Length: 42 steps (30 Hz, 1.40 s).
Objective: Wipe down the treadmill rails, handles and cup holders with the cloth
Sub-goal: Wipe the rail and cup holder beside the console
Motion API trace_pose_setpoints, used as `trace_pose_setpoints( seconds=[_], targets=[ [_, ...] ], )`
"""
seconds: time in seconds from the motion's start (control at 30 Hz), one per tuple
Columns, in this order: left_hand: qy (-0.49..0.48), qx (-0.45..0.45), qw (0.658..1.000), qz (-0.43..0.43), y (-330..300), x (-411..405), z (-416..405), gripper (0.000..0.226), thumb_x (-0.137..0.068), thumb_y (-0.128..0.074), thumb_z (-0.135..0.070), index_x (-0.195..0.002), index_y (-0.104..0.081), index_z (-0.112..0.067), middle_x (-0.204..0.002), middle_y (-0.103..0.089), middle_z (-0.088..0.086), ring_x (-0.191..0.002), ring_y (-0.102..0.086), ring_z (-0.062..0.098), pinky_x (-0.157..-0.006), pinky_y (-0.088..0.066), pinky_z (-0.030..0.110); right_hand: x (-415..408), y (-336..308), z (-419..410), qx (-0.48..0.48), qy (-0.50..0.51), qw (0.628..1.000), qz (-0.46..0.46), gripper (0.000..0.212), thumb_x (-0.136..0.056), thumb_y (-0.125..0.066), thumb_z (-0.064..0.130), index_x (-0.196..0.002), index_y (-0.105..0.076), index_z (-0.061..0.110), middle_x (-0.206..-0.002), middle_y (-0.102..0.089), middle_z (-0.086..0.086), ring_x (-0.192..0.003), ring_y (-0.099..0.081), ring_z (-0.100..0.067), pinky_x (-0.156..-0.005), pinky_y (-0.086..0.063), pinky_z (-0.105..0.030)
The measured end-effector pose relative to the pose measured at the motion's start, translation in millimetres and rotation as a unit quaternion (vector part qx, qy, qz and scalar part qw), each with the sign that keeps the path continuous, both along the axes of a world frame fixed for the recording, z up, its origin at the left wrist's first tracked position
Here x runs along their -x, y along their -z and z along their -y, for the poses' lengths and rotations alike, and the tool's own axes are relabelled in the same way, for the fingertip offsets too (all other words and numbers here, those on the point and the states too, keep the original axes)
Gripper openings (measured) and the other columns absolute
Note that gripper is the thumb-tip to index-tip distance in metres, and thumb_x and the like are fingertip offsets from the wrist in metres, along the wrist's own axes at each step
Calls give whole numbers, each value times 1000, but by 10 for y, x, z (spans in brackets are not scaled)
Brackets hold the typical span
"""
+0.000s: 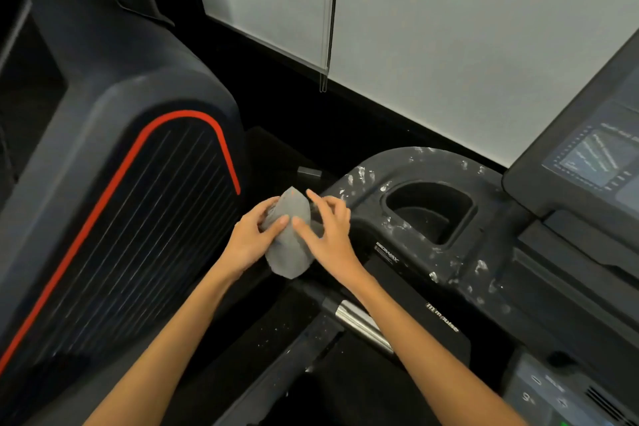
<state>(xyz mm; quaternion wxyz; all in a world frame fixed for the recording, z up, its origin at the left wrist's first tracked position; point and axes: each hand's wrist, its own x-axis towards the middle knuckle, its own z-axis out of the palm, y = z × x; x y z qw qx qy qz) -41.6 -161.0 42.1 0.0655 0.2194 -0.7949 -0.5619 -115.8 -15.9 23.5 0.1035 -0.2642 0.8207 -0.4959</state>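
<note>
A grey cloth (290, 252) is bunched between both hands just left of the treadmill's console. My left hand (254, 239) grips its left side with fingers and thumb. My right hand (330, 235) touches its right side, fingers spread and thumb pressed on the fabric. To the right is a deep black cup holder (428, 211), its rim speckled with white flecks. A chrome pulse handle (363, 325) runs under my right forearm, fixed to a black rail (276, 360).
The treadmill display (594, 156) and lower button panel (539, 391) are at the right. A second machine with a red-striped black housing (138, 204) stands close on the left. A pale wall and hanging cord (328, 17) lie ahead.
</note>
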Motion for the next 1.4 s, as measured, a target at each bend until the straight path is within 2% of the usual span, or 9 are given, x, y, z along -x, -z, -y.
trace_pose_setpoints(
  seconds=[0.2, 0.33, 0.43, 0.57, 0.67, 0.93, 1.07, 1.27, 1.4],
  targets=[
    [24, 120, 992, -42, 68, -77, 32, 37, -88, -65, -25, -123, -60, -17, -105, -61, -19, -97, -53, -18, -78, -40, 1, 74, 73, -31, -68, 29, 993, -93, 19, -85, -71, 34, -96, -65, 18, -111, -36, 8, -107, -26, -6, -92, -21, -23],
    [-79, 174, 979, -69, 175, -64, -18, 41, -85, -65, -36, -123, -58, -20, -109, -64, -8, -100, -58, 1, -86, -49, 21, 33, 0, -24, 0, 23, 997, -68, 11, -93, -62, 27, -96, -56, 19, -93, -54, 12, -92, -45, -2, -86, -40, -25],
    [-80, 236, 968, 30, 151, -32, -20, 55, -86, -59, -48, -135, -47, -26, -121, -58, 0, -110, -55, 17, -91, -48, 39, -16, -28, -35, 65, 9, 998, 6, 10, -94, -61, 19, -97, -51, 17, -82, -58, 5, -75, -57, -5, -68, -51, -23],
    [-123, 431, 893, 31, 54, -64, -211, 52, -89, -61, -33, -138, -46, -19, -134, -44, 11, -121, -43, 30, -94, -37, 51, 9, 143, -34, -18, 12, 996, -90, 12, -91, -64, 26, -96, -57, 18, -97, -51, 9, -91, -48, -2, -78, -48, -21],
    [-72, 457, 886, -32, 135, -67, -415, 42, -93, -55, -29, -131, -53, -11, -137, -46, 14, -128, -43, 29, -102, -37, 53, 40, 143, -108, 5, 53, 991, -120, 13, -94, -60, 29, -101, -64, 20, -105, -47, 13, -102, -44, -3, -87, -42, -19],
    [44, 502, 861, 69, 420, 161, -474, 71, -92, -27, -56, -137, -44, -5, -127, -57, 17, -119, -53, 36, -96, -47, 50, 150, 154, -613, 55, 174, 976, -122, 31, -97, -45, 33, -124, -56, 22, -116, -46, 11, -117, -42, -11, -99, -41, -30],
    [67, 522, 849, 54, 421, 406, -493, 69, -94, -28, -56, -137, -44, -4, -127, -57, 14, -117, -55, 30, -98, -47, 45, 175, 196, -884, -34, 235, 952, -194, 35, -96, -44, 33, -127, -55, 19, -122, -51, 3, -120, -42, -11, -108, -25, -23],
    [113, 529, 841, 24, 414, 889, -581, 72, -94, -22, -58, -139, -39, -5, -133, -52, 11, -120, -50, 27, -104, -40, 42, 316, 423, -1131, -297, 204, 887, -287, 59, -93, -42, 46, -142, -44, 13, -131, -56, -6, -122, -54, -20, -116, -14, -52],
    [147, 533, 833, 20, 416, 1158, -629, 70, -94, -22, -57, -143, -33, -8, -140, -46, 12, -126, -44, 28, -106, -36, 44, 351, 542, -1134, -325, 191, 873, -308, 61, -91, -63, 38, -143, -43, 12, -133, -55, -8, -124, -52, -23, -110, -31, -53]
  ],
)
